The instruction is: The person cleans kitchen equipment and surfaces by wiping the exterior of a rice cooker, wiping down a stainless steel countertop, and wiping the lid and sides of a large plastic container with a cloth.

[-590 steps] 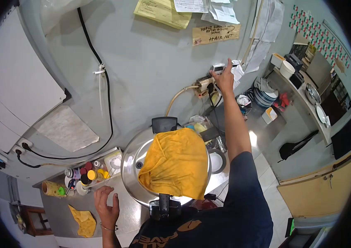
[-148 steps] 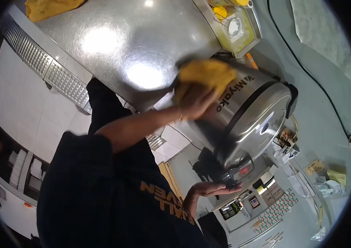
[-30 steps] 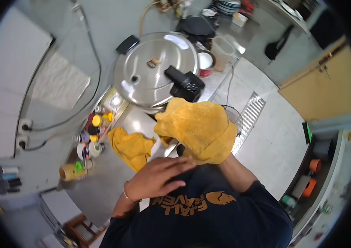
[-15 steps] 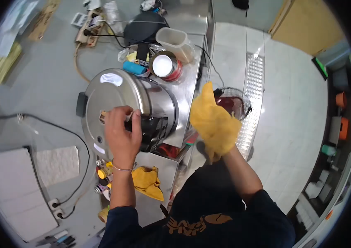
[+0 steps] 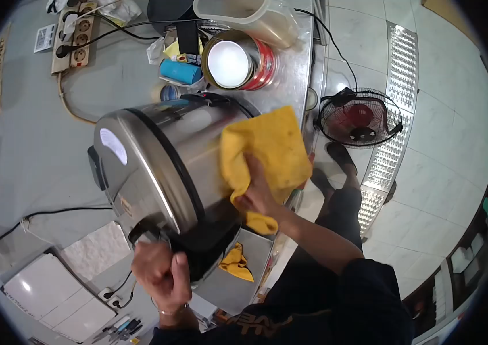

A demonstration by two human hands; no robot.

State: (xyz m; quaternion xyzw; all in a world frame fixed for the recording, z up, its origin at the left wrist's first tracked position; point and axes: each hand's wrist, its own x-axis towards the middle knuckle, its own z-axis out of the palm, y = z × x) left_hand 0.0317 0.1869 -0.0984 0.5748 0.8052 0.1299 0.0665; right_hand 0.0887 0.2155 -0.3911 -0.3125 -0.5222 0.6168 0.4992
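My left hand [image 5: 162,276] is closed at the front of the large steel cooker [image 5: 186,144], by the black handle [image 5: 145,229] at the edge of its lid [image 5: 126,172]. My right hand [image 5: 258,187] grips a yellow cloth [image 5: 270,144], which lies spread against the cooker's steel side and partly covers my fingers. The cooker appears tilted, with its lid closed. Another yellow cloth [image 5: 236,263] rests on the lower metal surface below the cooker.
Behind the cooker are a red tin [image 5: 266,66] with a white lid, a clear plastic jug [image 5: 278,26], a blue roll [image 5: 181,72] and a power strip [image 5: 74,40]. A fan [image 5: 360,118] stands on the floor at right. Black cables cross the table.
My right hand has brought the yellow cloth from beside the table onto the cooker's side. My left hand has moved from the lid to its front edge. The view has shifted closer.
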